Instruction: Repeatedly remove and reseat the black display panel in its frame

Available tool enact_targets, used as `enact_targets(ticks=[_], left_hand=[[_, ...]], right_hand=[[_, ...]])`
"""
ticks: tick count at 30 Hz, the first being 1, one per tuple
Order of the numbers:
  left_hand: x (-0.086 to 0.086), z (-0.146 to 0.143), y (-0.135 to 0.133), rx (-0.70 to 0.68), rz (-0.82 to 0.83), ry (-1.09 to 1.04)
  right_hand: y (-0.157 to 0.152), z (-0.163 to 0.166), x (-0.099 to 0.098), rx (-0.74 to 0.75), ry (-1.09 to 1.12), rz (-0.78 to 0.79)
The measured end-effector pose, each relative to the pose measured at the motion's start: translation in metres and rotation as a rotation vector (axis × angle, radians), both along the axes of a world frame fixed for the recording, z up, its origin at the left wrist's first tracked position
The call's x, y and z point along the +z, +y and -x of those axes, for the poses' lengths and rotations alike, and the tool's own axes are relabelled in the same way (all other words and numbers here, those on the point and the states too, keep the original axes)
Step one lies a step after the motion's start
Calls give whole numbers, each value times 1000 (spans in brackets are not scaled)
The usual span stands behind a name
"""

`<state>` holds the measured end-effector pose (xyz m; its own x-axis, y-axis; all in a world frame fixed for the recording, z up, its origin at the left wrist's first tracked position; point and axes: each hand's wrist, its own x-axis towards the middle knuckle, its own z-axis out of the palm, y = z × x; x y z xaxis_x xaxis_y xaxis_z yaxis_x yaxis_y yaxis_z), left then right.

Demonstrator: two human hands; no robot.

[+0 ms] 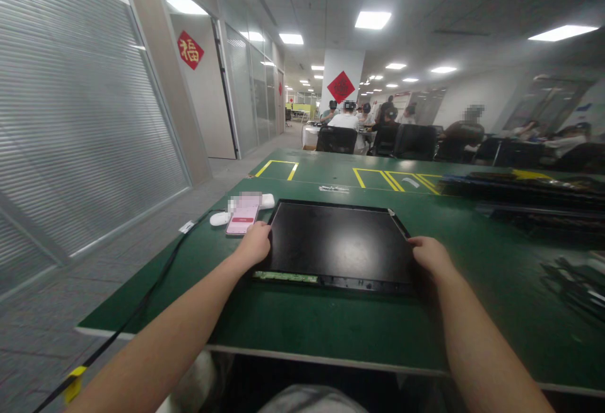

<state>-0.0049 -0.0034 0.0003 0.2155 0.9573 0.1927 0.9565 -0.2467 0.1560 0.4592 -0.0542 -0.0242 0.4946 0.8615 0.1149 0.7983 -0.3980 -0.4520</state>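
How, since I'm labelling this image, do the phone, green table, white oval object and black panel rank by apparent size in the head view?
Largest to smallest:
1. Green table, partly cut off at the right
2. Black panel
3. Phone
4. White oval object

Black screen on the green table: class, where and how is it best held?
Probably by the short left and right edges of the screen, one hand from each side, as the left hand and right hand do. It is wide and flat, so opposite edges should balance it; the green strip along its near edge is likely best avoided.
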Motion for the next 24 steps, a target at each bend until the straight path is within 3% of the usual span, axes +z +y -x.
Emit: enact_targets(ticks=[14, 24], left_hand=[[3, -1, -7, -48, -11, 59], [7, -1, -12, 19, 8, 52]], right_hand=[[-1, 0, -1, -2, 80, -27], [-1, -1, -1, 9, 75, -19]])
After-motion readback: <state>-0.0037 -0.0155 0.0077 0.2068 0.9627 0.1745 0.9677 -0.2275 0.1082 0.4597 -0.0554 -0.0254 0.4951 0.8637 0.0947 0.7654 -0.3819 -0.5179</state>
